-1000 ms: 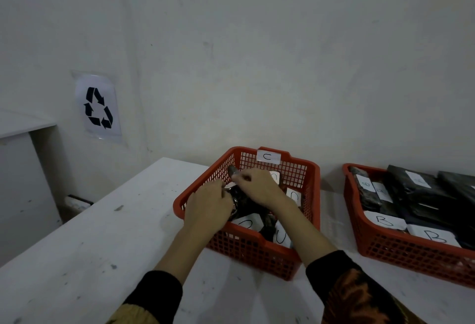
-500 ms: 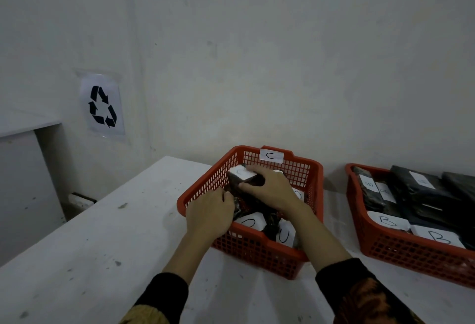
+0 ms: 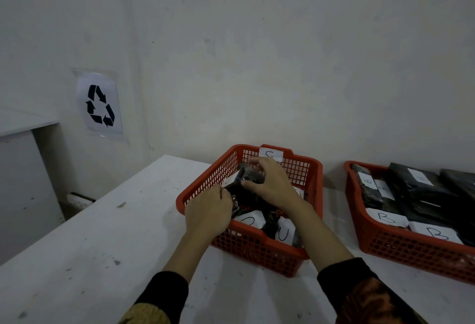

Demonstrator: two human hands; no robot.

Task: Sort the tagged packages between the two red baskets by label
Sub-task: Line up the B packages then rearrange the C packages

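Both hands are working inside the left red basket (image 3: 312,195) near the middle of the tabletop (image 3: 102,246): the right hand (image 3: 270,185) is curling its fingers over the top of a black package (image 3: 248,182), and the left hand (image 3: 208,214) is gripping its near end at the basket's front-left rim. This package is looking soft and crinkly, probably light, with slick film that could be slipping, so taking it by two opposite ends seems wise. Its white tag is mostly hidden. Other packages with white labels (image 3: 282,232) are lying beneath in this basket, which is carrying a tag (image 3: 270,155) on its far wall. Toward the right edge, the second red basket (image 3: 411,251) is holding black packages labelled B (image 3: 385,218).
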